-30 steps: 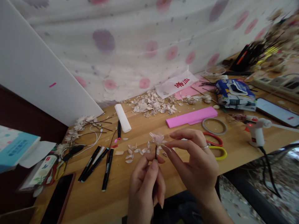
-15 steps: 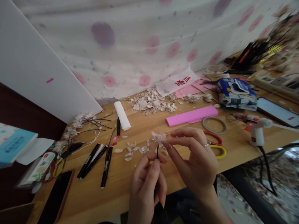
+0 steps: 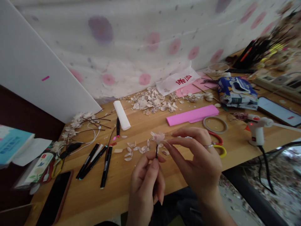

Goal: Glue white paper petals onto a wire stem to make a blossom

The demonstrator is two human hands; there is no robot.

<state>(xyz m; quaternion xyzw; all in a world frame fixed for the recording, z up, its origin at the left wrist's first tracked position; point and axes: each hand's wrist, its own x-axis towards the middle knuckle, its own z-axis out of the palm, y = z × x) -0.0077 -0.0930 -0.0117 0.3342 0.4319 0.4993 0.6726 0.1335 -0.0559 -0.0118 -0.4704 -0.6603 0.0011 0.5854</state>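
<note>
My left hand [image 3: 145, 186] pinches the dark wire stem [image 3: 156, 151] of a small pale pink paper blossom [image 3: 158, 137] between thumb and fingers. My right hand [image 3: 195, 157], with a silver ring on one finger, reaches in from the right. Its fingertips are at the blossom's right side, and they seem to touch or nearly touch the petals. Several loose pale petals [image 3: 135, 150] lie on the wooden table [image 3: 77, 201] just left of and under the blossom.
Nearby are black marker pens [image 3: 98, 160], red-and-yellow-handled scissors [image 3: 217, 144], a tape roll [image 3: 215, 125], a pink strip [image 3: 192, 115], a hot glue gun [image 3: 256, 133], a white roll [image 3: 121, 115], a heap of petals [image 3: 152, 102], finished wire sprigs [image 3: 82, 124] and phones.
The view has shifted slightly, so the table sits a little lower and further left. Both hands keep nearly the same hold, with the blossom still on its stem in my left hand.
</note>
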